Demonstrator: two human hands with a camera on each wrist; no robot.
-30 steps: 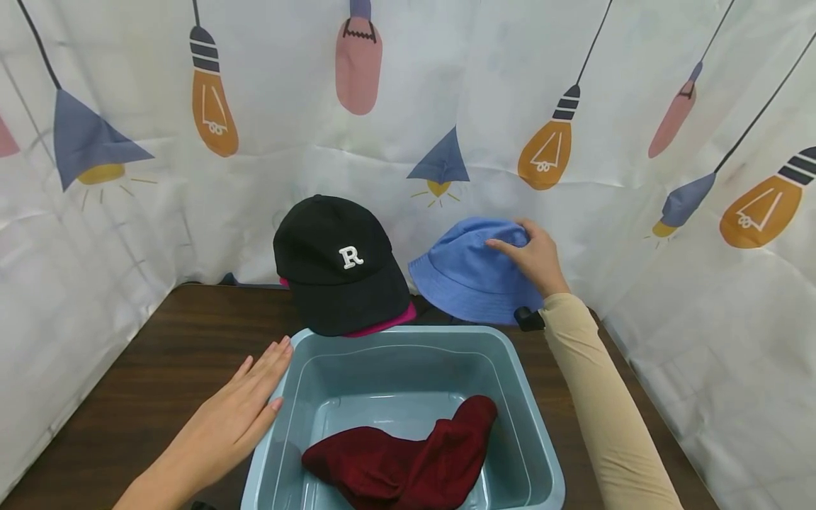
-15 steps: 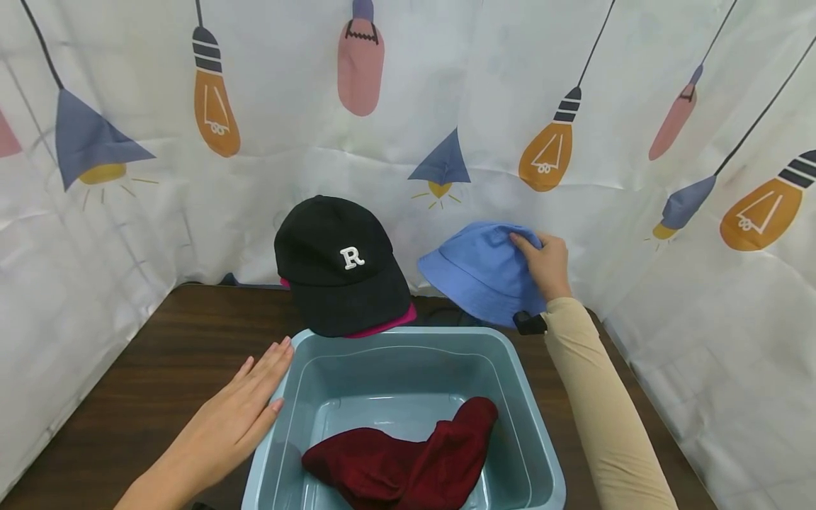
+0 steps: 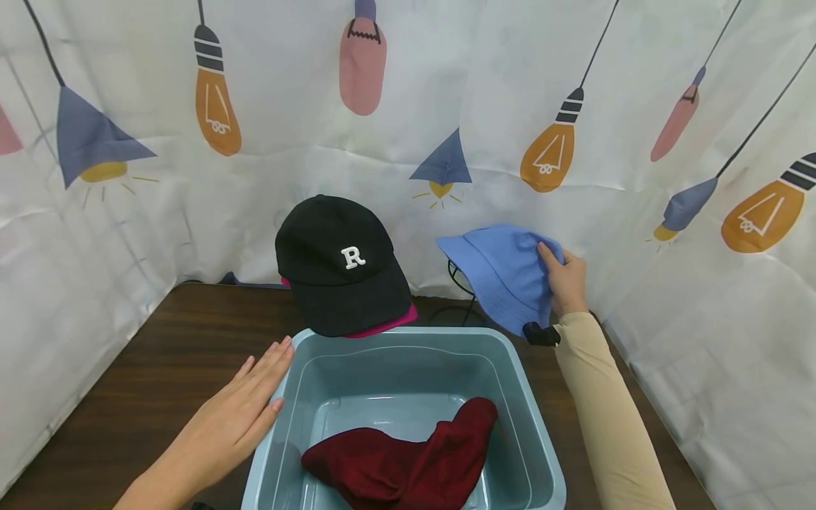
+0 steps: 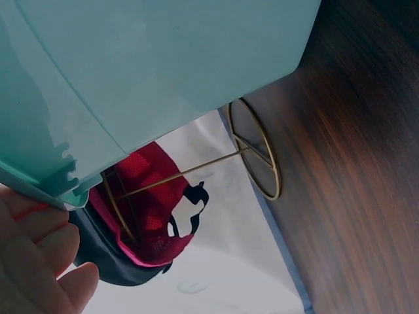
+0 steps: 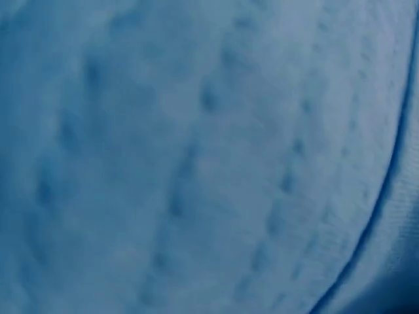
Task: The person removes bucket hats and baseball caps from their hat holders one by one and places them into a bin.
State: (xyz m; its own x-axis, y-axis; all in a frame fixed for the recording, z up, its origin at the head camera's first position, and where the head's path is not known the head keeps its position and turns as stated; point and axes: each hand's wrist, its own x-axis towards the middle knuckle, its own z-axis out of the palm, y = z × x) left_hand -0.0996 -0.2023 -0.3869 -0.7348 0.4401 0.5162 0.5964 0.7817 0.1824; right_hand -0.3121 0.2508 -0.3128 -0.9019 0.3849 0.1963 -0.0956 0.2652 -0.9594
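Observation:
In the head view, my right hand (image 3: pixel 567 282) pinches the crown of a light blue bucket hat (image 3: pixel 500 265) between thumb and fingers. The hat is tilted, its left brim raised off a thin black wire stand (image 3: pixel 470 310). Blurred blue stitched fabric (image 5: pixel 249 157) fills the right wrist view. My left hand (image 3: pixel 239 407) lies with straight fingers against the left edge of a pale blue plastic tub (image 3: pixel 408 331). Fingertips touch the tub's rim in the left wrist view. Inside the tub rests a crumpled dark red fabric piece (image 3: pixel 408 464).
Behind the tub's left corner, a black cap (image 3: pixel 325 248) with a white R sits over a magenta-edged cap (image 3: pixel 385 324). A metal stand (image 4: pixel 183 174) holds them. The dark wooden table (image 3: pixel 146 368) meets a lamp-patterned curtain (image 3: pixel 287 106) at the back and sides.
My right hand has closed on the bucket hat's crown and moved right, tilting the hat and uncovering part of the wire stand. My left hand stays in place.

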